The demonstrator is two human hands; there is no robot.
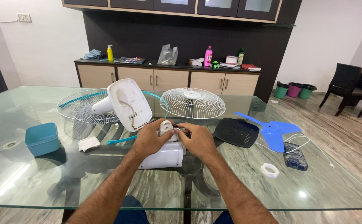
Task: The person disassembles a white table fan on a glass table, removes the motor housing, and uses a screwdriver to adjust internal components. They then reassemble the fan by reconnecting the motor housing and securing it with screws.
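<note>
While the white fan motor housing (pixel 164 151) lies on the glass desk (pixel 35 182), it is gripped by the left hand (pixel 150 139). Small parts on its top are pinched by the right hand (pixel 197 139). A blue fan blade (pixel 272 130) lies well apart.

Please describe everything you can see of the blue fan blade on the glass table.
The blue fan blade lies flat on the glass table, to the right of both hands and apart from them. It looks like glossy plastic, with three broad vanes spreading from a middle hub. It is detached from the fan. A black round cover lies at its left; a white cable runs close to its right side.
</note>
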